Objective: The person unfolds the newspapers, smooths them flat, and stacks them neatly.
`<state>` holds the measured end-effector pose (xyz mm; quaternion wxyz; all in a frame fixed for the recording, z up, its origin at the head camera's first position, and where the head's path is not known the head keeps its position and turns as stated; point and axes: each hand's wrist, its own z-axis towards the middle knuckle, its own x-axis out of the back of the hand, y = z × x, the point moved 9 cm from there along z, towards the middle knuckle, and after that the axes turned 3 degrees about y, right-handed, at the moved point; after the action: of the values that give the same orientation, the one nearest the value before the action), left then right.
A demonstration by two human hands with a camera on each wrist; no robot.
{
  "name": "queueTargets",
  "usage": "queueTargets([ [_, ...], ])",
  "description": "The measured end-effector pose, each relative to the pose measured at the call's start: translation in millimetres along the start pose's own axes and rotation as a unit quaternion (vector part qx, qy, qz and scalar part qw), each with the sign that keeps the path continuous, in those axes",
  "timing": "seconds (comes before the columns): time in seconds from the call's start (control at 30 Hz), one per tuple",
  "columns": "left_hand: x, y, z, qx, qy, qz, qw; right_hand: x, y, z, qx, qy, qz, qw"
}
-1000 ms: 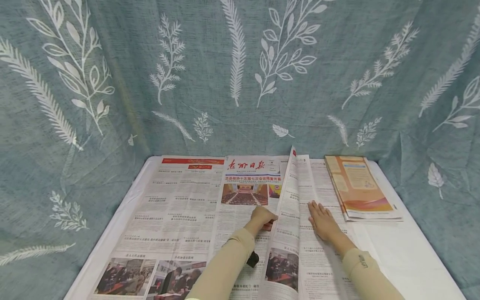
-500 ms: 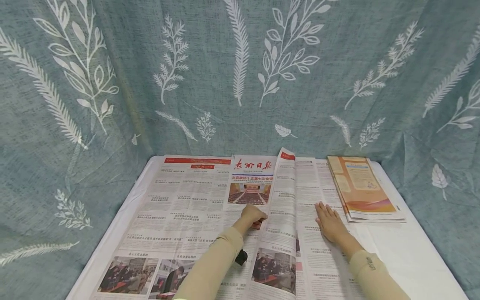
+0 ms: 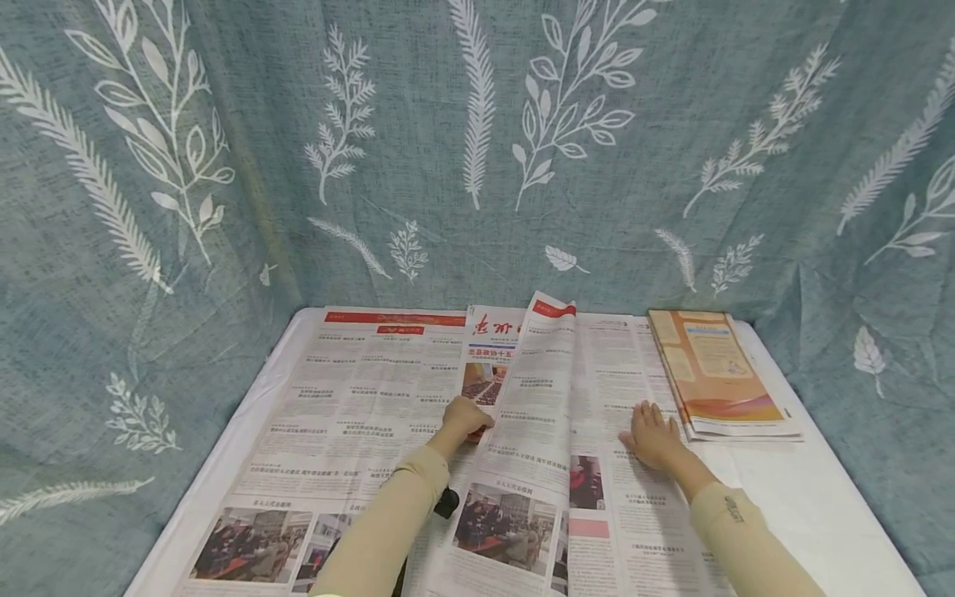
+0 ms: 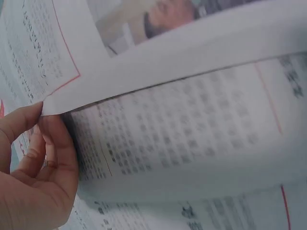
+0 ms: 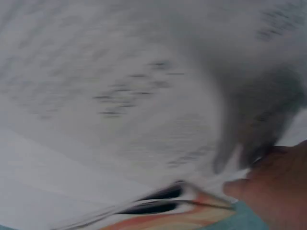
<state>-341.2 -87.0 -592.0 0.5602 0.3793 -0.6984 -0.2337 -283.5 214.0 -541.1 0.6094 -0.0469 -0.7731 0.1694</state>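
Observation:
A large newspaper (image 3: 358, 464) lies spread open. My left hand (image 3: 466, 417) pinches the edge of a newspaper page (image 3: 533, 414), which is raised and curls over to the left. In the left wrist view, the thumb and fingers of that hand (image 4: 45, 167) hold the page's corner. The page partly covers the front sheet with its red masthead (image 3: 492, 325) and meeting-hall photo (image 3: 481, 385). To the right, my right hand (image 3: 652, 438) is on or just over the right part of the newspaper, its fingers spread and slightly bent. The right wrist view is blurred; contact is unclear there.
An orange-covered booklet or folded paper stack (image 3: 719, 373) lies at the back right of the white table (image 3: 813, 514). A grey-green curtain with white leaf prints (image 3: 418, 149) hangs behind the table and along both sides.
My left hand has moved left, drawing the page with it. More of the masthead and photo is covered, and more of the sheet on the right shows. My right hand stays about where it was.

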Motion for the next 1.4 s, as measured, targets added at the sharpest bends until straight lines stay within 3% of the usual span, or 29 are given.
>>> queueTargets([
  [0.1,30.4,40.7,-44.8,-0.029,0.016,0.078,0.9964,0.1,-20.2,3.5,0.0,-0.021,0.023,0.9995],
  [0.13,32.1,46.7,-50.4,-0.047,0.017,0.099,0.9938,-0.9,-27.1,4.1,0.009,-0.024,0.028,0.9993],
  [0.23,29.6,54.0,-53.5,-0.071,0.017,0.147,0.9864,-6.3,-41.5,4.8,0.04,-0.031,0.029,0.9983],
  [0.37,23.5,65.0,-56.3,-0.1,0.017,0.19,0.9765,-13.0,-42.1,5.0,0.043,-0.038,0.033,0.9978],
  [0.47,12.1,79.2,-60.5,-0.158,-0.016,0.216,0.9633,-16.1,-40.7,5.9,0.048,-0.039,0.045,0.997],
  [0.53,-0.4,89.0,-65.3,-0.208,-0.068,0.24,0.9457,-18.1,-39.4,7.0,0.048,-0.042,0.053,0.9966],
  [0.63,-21.2,94.8,-74.5,-0.269,-0.162,0.3,0.901,-19.9,-36.5,8.3,0.04,-0.048,0.058,0.9964],
  [0.7,-30.4,92.8,-78.8,-0.284,-0.203,0.338,0.8741,-19.9,-34.7,8.6,0.035,-0.047,0.058,0.9966],
  [0.77,-35.3,88.7,-80.2,-0.281,-0.222,0.366,0.8591,-19.8,-33.4,8.9,0.036,-0.043,0.059,0.9966],
  [0.87,-39.0,84.7,-80.4,-0.277,-0.225,0.394,0.847,-21.0,-30.9,8.1,0.039,-0.04,0.06,0.9966],
  [1.13,-28.1,76.5,-75.5,-0.267,-0.213,0.414,0.8439,-21.4,-25.5,6.0,0.052,-0.016,0.067,0.9963],
  [1.4,-3.3,59.7,-68.3,-0.234,-0.197,0.408,0.8601,-22.7,-25.7,8.6,0.063,0.009,0.05,0.9967],
])
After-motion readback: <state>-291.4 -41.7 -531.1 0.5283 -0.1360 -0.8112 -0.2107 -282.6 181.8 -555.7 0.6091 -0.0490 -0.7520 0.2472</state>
